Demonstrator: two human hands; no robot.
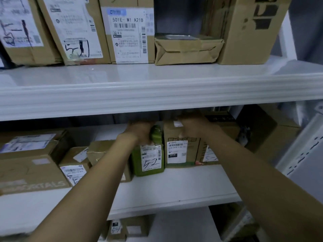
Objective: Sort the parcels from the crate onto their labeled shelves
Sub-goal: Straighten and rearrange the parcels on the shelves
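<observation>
1. The upper shelf [157,88] carries a row of brown cartons [75,30] along its back edge with their labels facing out. These look already sorted.
2. The middle shelf [174,186] is part filled: boxes crowd its left end and more stand toward its right end.
3. A brown box [180,151] stands mid-shelf. The right hand [192,126] lies over its top front edge, probably steadying it. Blur and shadow hide whether the fingers curl or lie flat.
4. The green parcel [148,165], hand-marked "5-2", stands upright on the middle shelf against the brown box's left side. The left hand [138,131] grips its top, fingers curled over it.
5. This parcel seems nearly placed and only needs letting go. The crate is out of view, so I cannot tell how many parcels remain.
</observation>
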